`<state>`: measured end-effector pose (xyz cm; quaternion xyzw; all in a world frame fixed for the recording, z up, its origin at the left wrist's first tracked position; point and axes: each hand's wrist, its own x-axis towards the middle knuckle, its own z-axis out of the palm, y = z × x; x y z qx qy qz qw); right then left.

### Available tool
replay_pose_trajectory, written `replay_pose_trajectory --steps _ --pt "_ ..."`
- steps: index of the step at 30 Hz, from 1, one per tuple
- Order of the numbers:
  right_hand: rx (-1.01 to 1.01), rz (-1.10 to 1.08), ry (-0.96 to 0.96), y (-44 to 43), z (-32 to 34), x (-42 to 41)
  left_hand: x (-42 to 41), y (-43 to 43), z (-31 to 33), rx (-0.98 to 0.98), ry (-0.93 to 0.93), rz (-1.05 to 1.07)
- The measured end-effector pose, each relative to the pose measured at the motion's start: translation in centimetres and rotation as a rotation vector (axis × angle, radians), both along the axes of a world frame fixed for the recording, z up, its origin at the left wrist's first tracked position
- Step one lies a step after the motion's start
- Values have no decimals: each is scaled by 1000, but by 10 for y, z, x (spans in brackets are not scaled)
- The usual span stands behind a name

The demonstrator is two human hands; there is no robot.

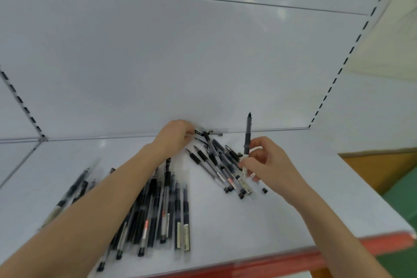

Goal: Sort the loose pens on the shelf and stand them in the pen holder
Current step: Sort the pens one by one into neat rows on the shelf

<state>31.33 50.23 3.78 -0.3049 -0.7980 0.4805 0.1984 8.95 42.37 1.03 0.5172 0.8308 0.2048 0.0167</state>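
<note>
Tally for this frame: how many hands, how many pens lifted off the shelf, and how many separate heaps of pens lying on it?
Hands: 2, left hand and right hand
Pens lifted: 1, upright pen in the right hand
Heaps on the shelf: 2, left heap and right heap
Total: 5
Pens within the heaps are too blurred to count.
</note>
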Motion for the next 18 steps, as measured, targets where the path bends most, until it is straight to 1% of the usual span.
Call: replay_pose_trajectory --steps 6,8,10,12,14,18 --pt "34 -9 -44 2 -7 6 -6 4 -3 -26 16 -1" --pt "56 -14 -37 1 -7 6 -6 -1 1 12 -24 21" --pt "56 -13 2 -2 -3 6 -4 -11 9 106 -97 57" --pt "42 4 59 -5 3 5 2 -23 20 216 -196 89" --pt "67 36 108 -10 9 2 11 -36 31 309 -336 96" --pt "112 116 209 -24 18 -7 31 -64 51 481 -704 60"
